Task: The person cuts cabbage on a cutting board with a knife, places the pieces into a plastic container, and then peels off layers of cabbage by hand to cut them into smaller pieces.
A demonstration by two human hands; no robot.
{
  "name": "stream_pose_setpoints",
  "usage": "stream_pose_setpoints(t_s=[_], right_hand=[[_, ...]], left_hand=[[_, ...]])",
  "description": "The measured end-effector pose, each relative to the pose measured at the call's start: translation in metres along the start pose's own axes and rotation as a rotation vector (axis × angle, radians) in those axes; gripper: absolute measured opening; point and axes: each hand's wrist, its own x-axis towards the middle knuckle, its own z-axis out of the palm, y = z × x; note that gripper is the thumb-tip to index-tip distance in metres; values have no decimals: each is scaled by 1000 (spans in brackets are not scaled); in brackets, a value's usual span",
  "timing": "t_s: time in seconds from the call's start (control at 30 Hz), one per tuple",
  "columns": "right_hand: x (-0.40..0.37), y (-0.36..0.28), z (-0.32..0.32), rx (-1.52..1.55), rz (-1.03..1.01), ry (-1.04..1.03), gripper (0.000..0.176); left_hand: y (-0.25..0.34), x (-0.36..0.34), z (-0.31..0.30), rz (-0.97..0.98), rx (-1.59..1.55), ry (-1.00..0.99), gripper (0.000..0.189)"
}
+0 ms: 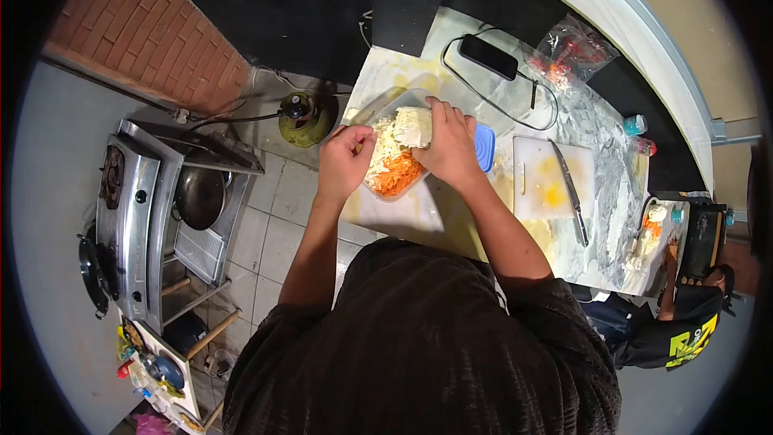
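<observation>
A clear plastic container [418, 185] on the table holds shredded orange food [396, 174] at the near end and pale shreds [382, 145] beyond it. My right hand [451, 141] grips a pale, layered block [413, 127] over the container's right side. At the container's left edge is my left hand [346, 159], its thumb and fingertips pinched together; whatever is between them is too small to name. A blue lid [485, 147] lies just right of my right hand.
A white cutting board [554, 153] carries a long knife [572, 193] on its right. Farther back are a phone [489, 57] with a cable and a plastic bag [576, 48]. A stove [133, 209] and gas cylinder [302, 125] stand left; another person [676, 326] is at far right.
</observation>
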Motion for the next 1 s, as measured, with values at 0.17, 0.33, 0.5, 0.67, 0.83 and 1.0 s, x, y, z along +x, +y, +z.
stream_pose_setpoints(t_s=[0.17, 0.33, 0.5, 0.67, 0.83, 1.0], right_hand=[[-13, 4, -24, 147, -145, 150, 86], [-37, 29, -42, 214, -340, 351, 79], [-73, 74, -62, 149, -287, 466, 63], [-116, 149, -73, -55, 2, 514, 65], [-156, 212, -82, -97, 139, 388, 65], [-180, 234, -85, 28, 131, 211, 70]], left_hand=[[9, 3, 1, -50, -27, -13, 16], [46, 9, 10, 69, 83, -6, 16], [73, 9, 40, 174, -29, -86, 15], [104, 2, 80, 231, -32, -133, 13], [116, -15, 139, 264, -29, -240, 11], [121, -39, 203, 270, 30, -447, 14]])
